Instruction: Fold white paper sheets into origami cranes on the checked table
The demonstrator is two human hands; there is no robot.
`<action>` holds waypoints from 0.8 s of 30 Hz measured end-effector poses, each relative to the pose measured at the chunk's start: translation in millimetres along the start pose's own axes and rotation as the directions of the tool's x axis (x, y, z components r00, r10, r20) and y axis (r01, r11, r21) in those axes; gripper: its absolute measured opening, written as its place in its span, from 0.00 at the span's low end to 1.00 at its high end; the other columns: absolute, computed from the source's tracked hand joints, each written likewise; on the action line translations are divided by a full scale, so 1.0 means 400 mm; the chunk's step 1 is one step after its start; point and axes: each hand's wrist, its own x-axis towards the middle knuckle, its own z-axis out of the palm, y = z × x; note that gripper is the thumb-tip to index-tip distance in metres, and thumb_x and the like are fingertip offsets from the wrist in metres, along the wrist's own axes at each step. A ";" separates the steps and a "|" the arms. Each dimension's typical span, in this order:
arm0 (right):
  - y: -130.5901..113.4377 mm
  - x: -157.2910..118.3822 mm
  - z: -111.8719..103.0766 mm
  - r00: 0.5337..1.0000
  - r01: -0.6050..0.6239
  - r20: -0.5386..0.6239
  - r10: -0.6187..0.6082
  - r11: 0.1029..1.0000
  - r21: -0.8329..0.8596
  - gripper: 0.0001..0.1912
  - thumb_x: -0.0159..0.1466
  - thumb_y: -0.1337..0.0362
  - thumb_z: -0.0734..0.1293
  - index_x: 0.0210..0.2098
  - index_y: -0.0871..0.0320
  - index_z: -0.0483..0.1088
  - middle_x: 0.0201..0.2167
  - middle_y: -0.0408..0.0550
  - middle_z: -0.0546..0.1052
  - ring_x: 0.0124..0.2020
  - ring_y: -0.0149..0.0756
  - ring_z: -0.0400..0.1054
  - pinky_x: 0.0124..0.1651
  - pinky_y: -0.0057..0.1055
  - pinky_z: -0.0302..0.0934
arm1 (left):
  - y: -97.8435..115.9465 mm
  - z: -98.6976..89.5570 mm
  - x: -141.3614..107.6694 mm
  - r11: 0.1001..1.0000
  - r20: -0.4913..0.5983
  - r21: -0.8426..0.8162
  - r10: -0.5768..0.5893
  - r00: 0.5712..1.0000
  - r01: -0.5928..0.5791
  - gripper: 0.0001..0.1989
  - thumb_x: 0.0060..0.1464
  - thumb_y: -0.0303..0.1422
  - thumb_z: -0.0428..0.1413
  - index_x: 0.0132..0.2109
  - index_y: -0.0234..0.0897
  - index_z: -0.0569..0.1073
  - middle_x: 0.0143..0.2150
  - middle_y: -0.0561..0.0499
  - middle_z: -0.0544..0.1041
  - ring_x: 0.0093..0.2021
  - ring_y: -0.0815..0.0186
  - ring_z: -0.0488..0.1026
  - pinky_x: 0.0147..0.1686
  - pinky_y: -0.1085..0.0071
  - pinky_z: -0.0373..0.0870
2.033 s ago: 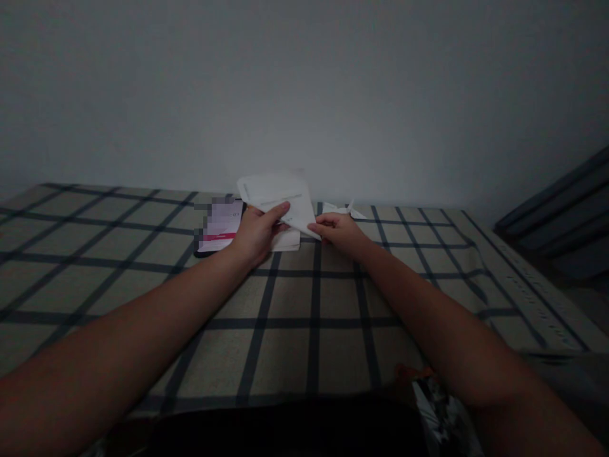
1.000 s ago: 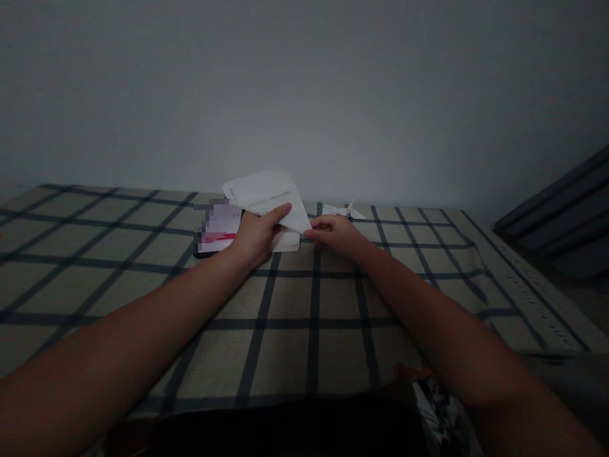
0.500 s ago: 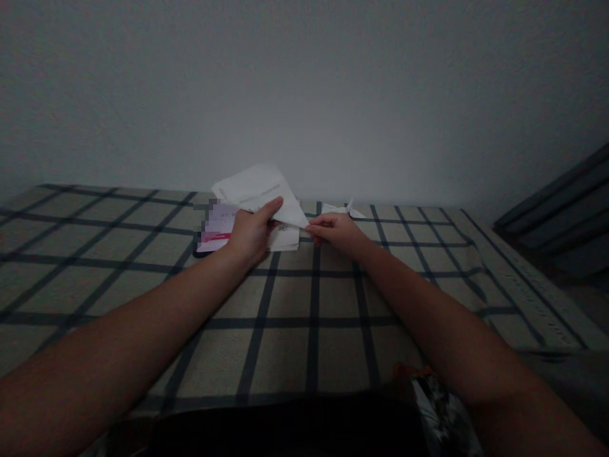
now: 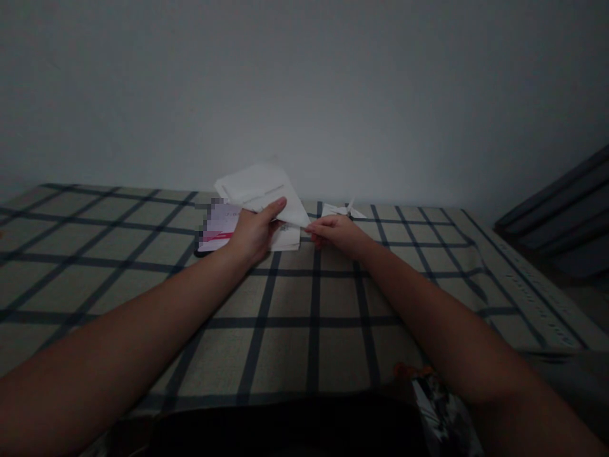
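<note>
1. Left hand [image 4: 252,236]: grip closed, thumb flat over white paper [image 4: 264,184], held above checked cloth [image 4: 290,298].
2. Right hand [image 4: 337,232]: fingertips pinched at the paper's pointed corner.
3. Paper: thin, smooth, folded, straight-edged.
4. Flat paper stack [image 4: 288,240] below; phone [image 4: 219,228], pink-banded screen, alongside.

The white paper [image 4: 266,184] is thin and looks folded, with layered edges at its left and faint grey marks across its face (too blurred to read). It is held slanted above the checked cloth [image 4: 290,298], its broad part up and to the left, its right side narrowing to a pointed corner. The left hand [image 4: 257,235] grips its lower part, thumb on top; the right hand [image 4: 335,231] pinches the pointed corner
</note>
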 end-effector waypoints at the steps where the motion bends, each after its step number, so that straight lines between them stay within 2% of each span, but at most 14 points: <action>1: -0.002 -0.001 -0.001 1.000 0.012 -0.007 -0.012 1.000 -0.018 0.12 0.60 0.56 0.71 0.29 0.61 0.75 0.23 0.42 0.74 0.24 0.27 0.67 0.31 0.26 0.63 | 0.000 0.000 0.000 1.000 -0.003 -0.003 -0.004 1.000 0.004 0.19 0.42 0.31 0.69 0.43 0.37 0.75 0.50 0.45 0.80 0.53 0.57 0.76 0.51 0.64 0.76; 4: -0.008 -0.003 -0.002 0.999 0.036 -0.033 -0.039 0.997 -0.069 0.13 0.60 0.56 0.70 0.28 0.60 0.74 0.21 0.41 0.73 0.23 0.27 0.66 0.30 0.25 0.62 | 0.003 0.002 -0.003 1.000 -0.026 -0.003 -0.018 1.000 0.018 0.18 0.43 0.31 0.68 0.43 0.37 0.75 0.51 0.45 0.80 0.53 0.58 0.76 0.49 0.67 0.76; 12: -0.003 0.001 -0.003 0.986 0.099 -0.110 -0.127 0.969 -0.227 0.14 0.61 0.55 0.68 0.29 0.60 0.73 0.21 0.43 0.74 0.24 0.29 0.66 0.30 0.27 0.59 | -0.004 -0.002 -0.002 1.000 -0.075 0.030 -0.003 0.997 0.005 0.18 0.44 0.33 0.68 0.43 0.36 0.75 0.51 0.43 0.80 0.51 0.56 0.78 0.46 0.66 0.78; 19: 0.008 0.004 0.007 0.952 0.204 -0.116 -0.285 0.867 -0.454 0.16 0.64 0.53 0.66 0.27 0.59 0.70 0.21 0.42 0.72 0.24 0.29 0.63 0.28 0.28 0.53 | -0.004 0.006 -0.005 0.999 -0.149 0.046 0.002 0.989 0.004 0.17 0.44 0.32 0.68 0.43 0.35 0.76 0.48 0.44 0.81 0.46 0.57 0.80 0.43 0.64 0.80; 21: 0.007 0.002 0.008 0.956 0.203 -0.100 -0.277 0.866 -0.457 0.16 0.63 0.54 0.66 0.26 0.58 0.67 0.21 0.41 0.71 0.24 0.29 0.61 0.28 0.27 0.52 | 0.000 0.008 -0.007 0.999 -0.141 0.044 -0.012 0.990 0.018 0.17 0.44 0.32 0.68 0.42 0.35 0.76 0.48 0.43 0.81 0.45 0.57 0.80 0.41 0.65 0.80; 24: 0.004 -0.003 0.003 0.977 0.189 -0.022 -0.212 0.909 -0.371 0.17 0.64 0.53 0.64 0.24 0.58 0.65 0.20 0.41 0.69 0.23 0.28 0.62 0.28 0.27 0.53 | 0.007 0.009 -0.010 0.997 -0.091 0.051 -0.049 0.995 0.054 0.16 0.44 0.31 0.68 0.42 0.35 0.76 0.49 0.43 0.81 0.45 0.58 0.80 0.40 0.66 0.80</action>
